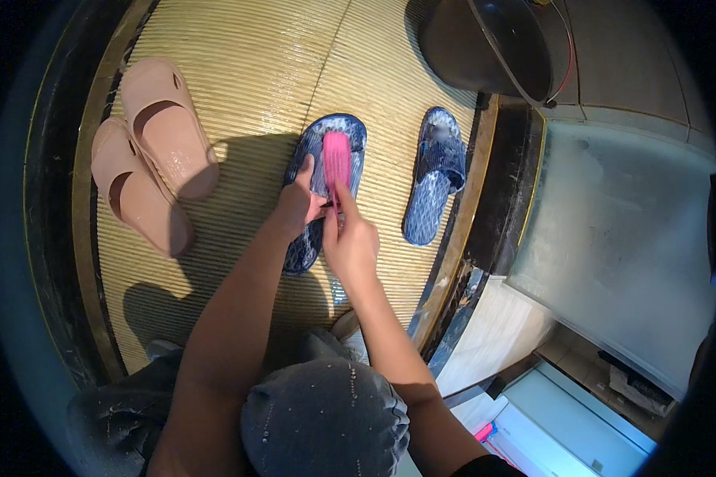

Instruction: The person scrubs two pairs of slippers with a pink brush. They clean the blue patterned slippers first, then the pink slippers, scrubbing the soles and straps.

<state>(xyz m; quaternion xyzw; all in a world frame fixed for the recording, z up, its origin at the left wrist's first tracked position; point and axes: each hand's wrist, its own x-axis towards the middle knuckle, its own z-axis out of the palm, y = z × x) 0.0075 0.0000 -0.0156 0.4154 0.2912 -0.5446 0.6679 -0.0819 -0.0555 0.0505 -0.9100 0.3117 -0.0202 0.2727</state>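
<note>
A blue and white patterned slipper (302,248) lies on the ridged yellow floor in front of me, toe pointing away. My left hand (297,204) grips its strap from the left side, the thumb on top and the fingers partly hidden under the strap. With my right hand (352,242) I hold a pink brush (338,159) by its thin handle. The brush's broad head rests over the slipper's strap and toe; its underside is hidden. To the right, the matching blue slipper (428,208) lies apart from both hands.
A pair of pinkish-beige slippers (167,151) sits wet at the left. At the far right stands a dark bucket (485,48) with a wire handle. A frosted glass panel (605,238) and a raised dark sill (497,183) border the floor on the right.
</note>
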